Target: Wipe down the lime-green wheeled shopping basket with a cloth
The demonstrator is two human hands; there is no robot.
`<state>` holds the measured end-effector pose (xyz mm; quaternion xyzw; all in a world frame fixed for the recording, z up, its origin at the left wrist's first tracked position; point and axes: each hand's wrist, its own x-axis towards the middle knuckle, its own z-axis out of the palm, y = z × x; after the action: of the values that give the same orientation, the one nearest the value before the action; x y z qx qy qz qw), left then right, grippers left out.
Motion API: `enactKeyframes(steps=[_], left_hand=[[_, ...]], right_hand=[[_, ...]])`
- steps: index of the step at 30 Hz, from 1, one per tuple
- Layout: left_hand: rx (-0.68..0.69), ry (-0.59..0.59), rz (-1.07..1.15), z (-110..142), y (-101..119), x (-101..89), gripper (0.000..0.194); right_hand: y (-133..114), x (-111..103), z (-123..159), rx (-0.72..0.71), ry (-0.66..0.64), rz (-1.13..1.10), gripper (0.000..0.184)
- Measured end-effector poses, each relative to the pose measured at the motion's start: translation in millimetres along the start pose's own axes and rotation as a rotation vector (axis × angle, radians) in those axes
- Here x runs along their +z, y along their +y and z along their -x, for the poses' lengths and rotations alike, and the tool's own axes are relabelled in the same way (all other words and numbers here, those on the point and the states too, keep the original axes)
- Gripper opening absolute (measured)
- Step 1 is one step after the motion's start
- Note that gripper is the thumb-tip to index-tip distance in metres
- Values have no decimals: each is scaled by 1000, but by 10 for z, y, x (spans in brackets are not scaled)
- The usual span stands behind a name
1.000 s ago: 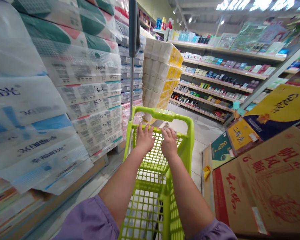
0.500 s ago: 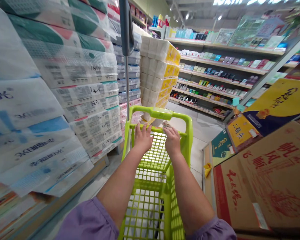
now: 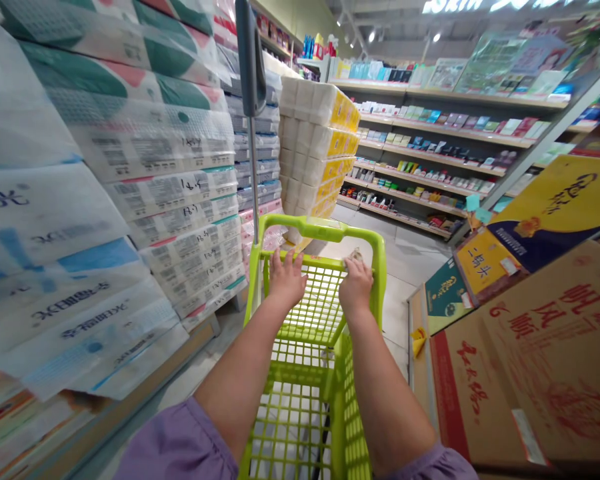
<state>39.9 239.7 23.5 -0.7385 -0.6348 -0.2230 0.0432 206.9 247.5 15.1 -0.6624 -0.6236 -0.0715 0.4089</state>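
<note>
A lime-green plastic shopping basket (image 3: 280,440) with a grid bottom and sides stretches away from me, bare grid showing inside. My left hand (image 3: 287,280) lies on its far rim, fingers spread over the edge. At the far right corner, my right hand (image 3: 356,287) is closed, with a small crumpled pale wad (image 3: 356,255) showing beyond its fingers. The wad looks like cloth or tissue, but its kind is unclear. Beyond both hands rises a green loop-shaped handle (image 3: 325,230), which neither hand touches.
A metal pole with a grey grip (image 3: 250,67) stands at the basket's left. Stacked tissue packs (image 3: 185,193) line the left side, with yellow-and-white paper packs (image 3: 320,133) farther on. Cartons (image 3: 545,353) crowd the right. Shelves of small goods (image 3: 430,153) stand behind pale floor tiles (image 3: 395,307).
My right hand has slid right along the rim to the corner, carrying the crumpled wad, and its fingers have curled in. My left hand has stayed in place.
</note>
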Motion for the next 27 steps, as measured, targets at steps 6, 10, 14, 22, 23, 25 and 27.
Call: enactKeyframes(steps=[6,10,14,22,23,25,27], left_hand=[[-4,9,-12,-7,0,1,56],[7,8,-11,-9,-9,8,56],[1,1,-14,-14,-5,18,57],[-11,-33,-6,-26,15,-22,57],[-11,-34,-6,-26,16,-26,57],[-5,-23,-7,-24,17,-28,57],[2,-8,-8,-20,15,-25,57]], right_hand=[[4,-20,-7,-122,-127,-48,54],[149,-136,-98,-7,-23,-36,48],[236,-259,-152,-41,222,-22,45],[316,-259,-161,52,15,149,45],[295,-246,-154,39,1,142,47],[238,-220,-134,-1,-41,111,52],[184,-196,-113,-42,-88,62,58]])
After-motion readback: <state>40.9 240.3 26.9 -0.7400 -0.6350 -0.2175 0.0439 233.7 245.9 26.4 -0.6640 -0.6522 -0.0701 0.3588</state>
